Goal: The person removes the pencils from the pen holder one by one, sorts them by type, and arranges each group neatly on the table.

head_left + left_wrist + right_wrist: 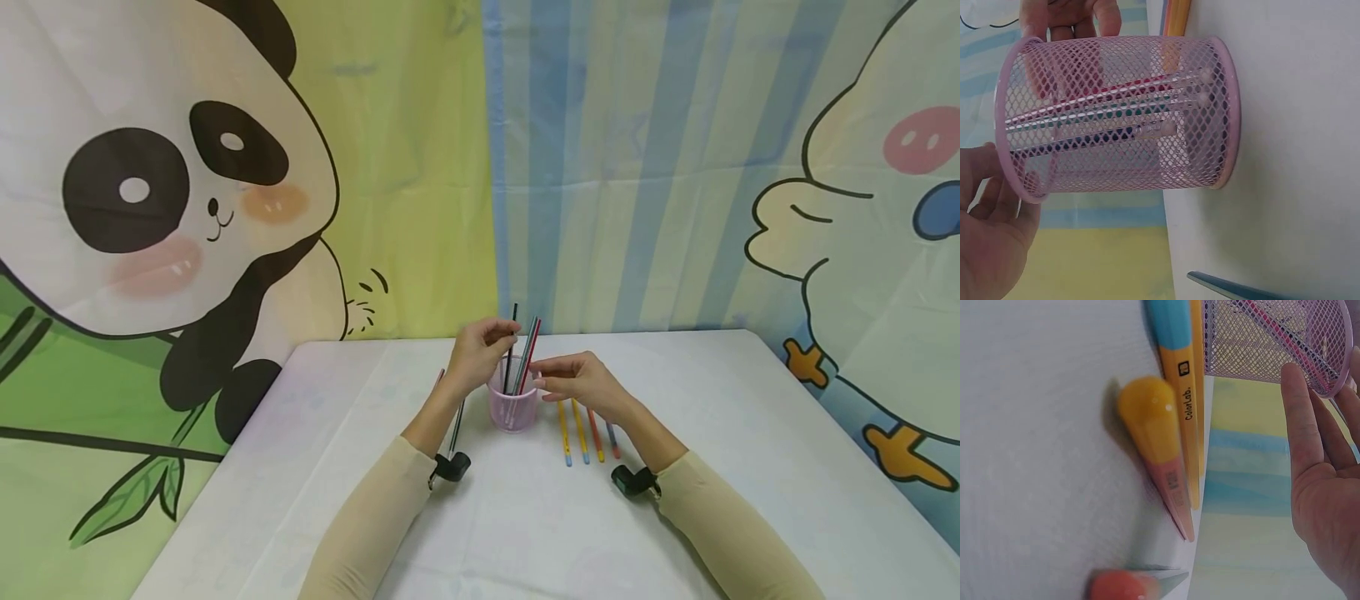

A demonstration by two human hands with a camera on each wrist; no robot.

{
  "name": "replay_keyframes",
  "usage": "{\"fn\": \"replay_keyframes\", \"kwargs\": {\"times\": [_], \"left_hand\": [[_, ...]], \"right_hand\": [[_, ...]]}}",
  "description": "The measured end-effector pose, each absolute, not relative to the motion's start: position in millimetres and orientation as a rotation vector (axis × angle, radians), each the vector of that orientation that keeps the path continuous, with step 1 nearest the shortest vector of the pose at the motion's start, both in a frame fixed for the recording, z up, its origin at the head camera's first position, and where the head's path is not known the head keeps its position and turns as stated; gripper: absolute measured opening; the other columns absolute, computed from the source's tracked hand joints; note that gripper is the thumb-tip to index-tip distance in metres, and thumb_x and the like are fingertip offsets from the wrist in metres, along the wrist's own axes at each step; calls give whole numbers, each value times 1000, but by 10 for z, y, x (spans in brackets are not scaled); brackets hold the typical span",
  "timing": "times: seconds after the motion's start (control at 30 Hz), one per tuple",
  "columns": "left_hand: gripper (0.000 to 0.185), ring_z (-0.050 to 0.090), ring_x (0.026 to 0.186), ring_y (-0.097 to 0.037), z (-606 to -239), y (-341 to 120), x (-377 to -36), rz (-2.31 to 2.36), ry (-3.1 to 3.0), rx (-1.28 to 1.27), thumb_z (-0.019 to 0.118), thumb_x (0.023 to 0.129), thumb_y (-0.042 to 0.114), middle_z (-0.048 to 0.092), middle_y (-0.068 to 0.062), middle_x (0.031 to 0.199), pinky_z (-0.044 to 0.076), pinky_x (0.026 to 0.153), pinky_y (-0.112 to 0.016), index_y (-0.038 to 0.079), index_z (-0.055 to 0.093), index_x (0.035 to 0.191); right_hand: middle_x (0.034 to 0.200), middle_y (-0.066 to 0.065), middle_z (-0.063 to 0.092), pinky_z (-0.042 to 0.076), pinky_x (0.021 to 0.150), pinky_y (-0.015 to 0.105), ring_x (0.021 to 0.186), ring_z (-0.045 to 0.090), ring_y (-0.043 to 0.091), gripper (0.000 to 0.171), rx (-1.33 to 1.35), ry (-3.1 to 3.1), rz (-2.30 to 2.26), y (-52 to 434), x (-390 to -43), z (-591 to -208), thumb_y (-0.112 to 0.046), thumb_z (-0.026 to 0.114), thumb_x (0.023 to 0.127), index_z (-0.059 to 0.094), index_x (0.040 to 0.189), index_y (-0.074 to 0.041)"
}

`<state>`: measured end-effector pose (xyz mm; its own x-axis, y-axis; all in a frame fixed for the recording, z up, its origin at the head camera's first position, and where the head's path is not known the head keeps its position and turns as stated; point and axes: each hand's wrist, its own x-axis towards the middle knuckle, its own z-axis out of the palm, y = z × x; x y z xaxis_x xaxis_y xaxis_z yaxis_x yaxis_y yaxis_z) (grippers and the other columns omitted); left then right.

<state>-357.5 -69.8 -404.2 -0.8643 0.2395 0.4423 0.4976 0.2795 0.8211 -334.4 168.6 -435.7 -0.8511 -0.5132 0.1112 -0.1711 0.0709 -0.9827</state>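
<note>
A pink mesh pencil cup (513, 410) stands upright on the table, holding a red pencil (530, 354), a green pencil (1110, 114) and a dark pencil (515, 313). My left hand (478, 357) is over the cup's rim, its fingertips pinching the dark pencil. Through the mesh in the left wrist view, that pencil's lower end sits higher than the other two. On the cup's right side, my right hand (588, 385) touches the mesh near the rim with fairly straight fingers. In the right wrist view, its index finger overlaps the cup's wall (1241, 356).
Right of the cup lie several pencils: two yellow pencils (580, 433) with blue ends, a red pencil (596, 435) with a yellow end and a blue pencil (612, 438) with a red end. A dark green pencil (457, 427) lies by the left forearm. Printed curtains (420, 167) hang behind the table.
</note>
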Motion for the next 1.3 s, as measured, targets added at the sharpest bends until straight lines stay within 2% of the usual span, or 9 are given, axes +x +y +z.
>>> {"fn": "replay_keyframes", "kwargs": {"times": [0.23,0.5,0.57,0.7,0.9,1.3], "left_hand": [[17,73,107,-21,-3947,-706,-3554,-1617,-2207,-687,68,100,5,78,-7,114,59,95,-40,4,75,116],[18,73,109,-27,-3758,-824,-3478,-1746,-2026,-670,72,98,6,76,-12,116,59,90,-25,6,75,116],[20,73,109,-28,-3698,-886,-3453,-1803,-1957,-650,72,97,5,75,-15,117,59,91,-24,3,74,117],[24,73,106,-22,-3598,-1025,-3422,-1878,-1834,-582,72,97,5,74,-16,117,59,93,-24,-3,72,119],[23,72,100,-10,-3523,-1244,-3404,-1861,-1745,-500,74,97,6,75,-5,112,58,92,-21,-1,73,119],[24,69,104,-12,-3599,-1726,-3349,-1784,-1905,-384,70,100,9,72,-4,114,55,91,-16,1,72,123]], "right_hand": [[142,35,57,60,93,49,110,73,13,43,-691,2099,-1841,1683,-3342,-4367,-11,71,100,62,138,7],[142,34,58,60,94,49,110,73,13,43,-683,2101,-1836,1662,-3328,-4338,-12,72,99,64,137,6],[141,34,58,60,93,49,110,73,13,43,-677,2103,-1833,1657,-3326,-4331,-12,73,98,64,136,6],[142,34,58,60,94,49,109,73,13,44,-663,2103,-1833,1656,-3321,-4327,-12,74,98,64,136,6],[142,34,58,58,96,52,109,74,14,45,-659,2100,-1839,1661,-3317,-4340,-12,74,97,63,137,7],[141,33,59,60,94,48,111,73,13,44,-669,2091,-1841,1663,-3322,-4343,-10,73,98,63,137,8]]}}
